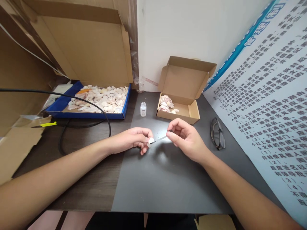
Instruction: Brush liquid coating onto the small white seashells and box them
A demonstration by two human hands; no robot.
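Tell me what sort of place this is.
Probably an office corner used for small handwork, though I can't be sure: the desk holds open boxes of shells, a small bottle stands nearby, and a large poster of Chinese text stands alongside.

Over at desk's (91, 188) right edge, toward back: dark-framed glasses (222, 140), standing on their side. Beyond that edge, big slanting poster (271, 105), rows of dark characters, blue band along top. White panel (182, 28) rising behind back edge. Now left side: black cable (48, 92) sweeping in, looping down onto wood-grained part. Cardboard sheet (21, 150) at left edge, yellow-and-black item (48, 124) beside it. Back left corner: thin white cord (31, 49) slanting down.
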